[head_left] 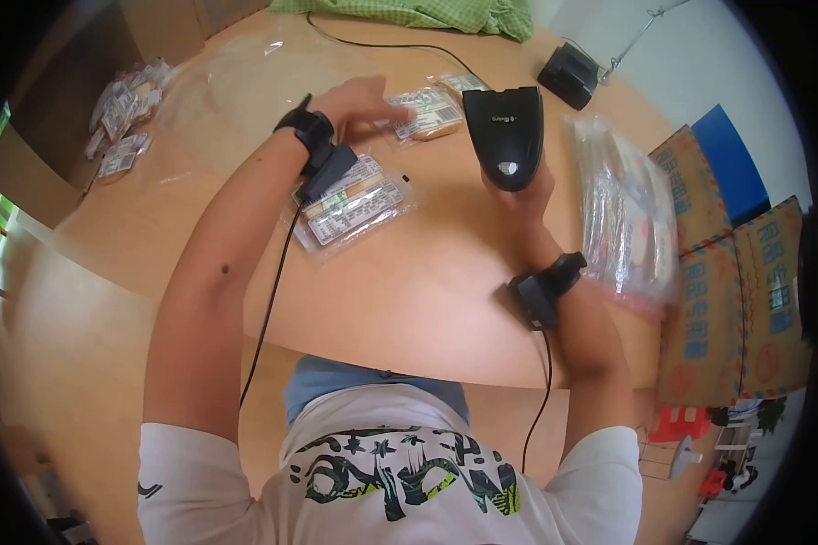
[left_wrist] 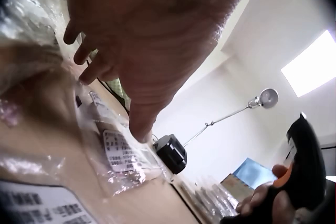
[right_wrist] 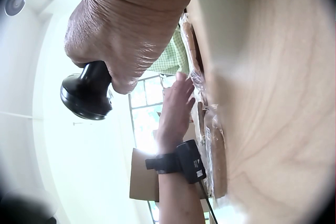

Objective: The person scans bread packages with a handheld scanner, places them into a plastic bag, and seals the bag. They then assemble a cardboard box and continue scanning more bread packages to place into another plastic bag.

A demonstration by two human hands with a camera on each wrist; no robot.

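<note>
A black handheld scanner (head_left: 503,136) is gripped in the right hand (head_left: 525,195), raised over the table; in the left wrist view its orange trigger area (left_wrist: 285,178) shows under the fingers. The left hand (head_left: 359,102) reaches out flat with fingers extended, at the near-left edge of a clear labelled packet (head_left: 427,113); whether it touches the packet is unclear. Another small packet (head_left: 463,84) lies just behind. Nearer the body, by the left wrist, are labelled packets (head_left: 354,204) in clear wrap. In the right wrist view the left hand (right_wrist: 176,109) is beside the packets.
Loose packets (head_left: 127,113) lie at the far left beside a large clear plastic sheet (head_left: 245,91). Stacked plastic bags (head_left: 623,218) and printed cardboard (head_left: 700,300) stand at right. A black stand (head_left: 570,74), a lamp arm and green checked cloth (head_left: 454,14) are at the back.
</note>
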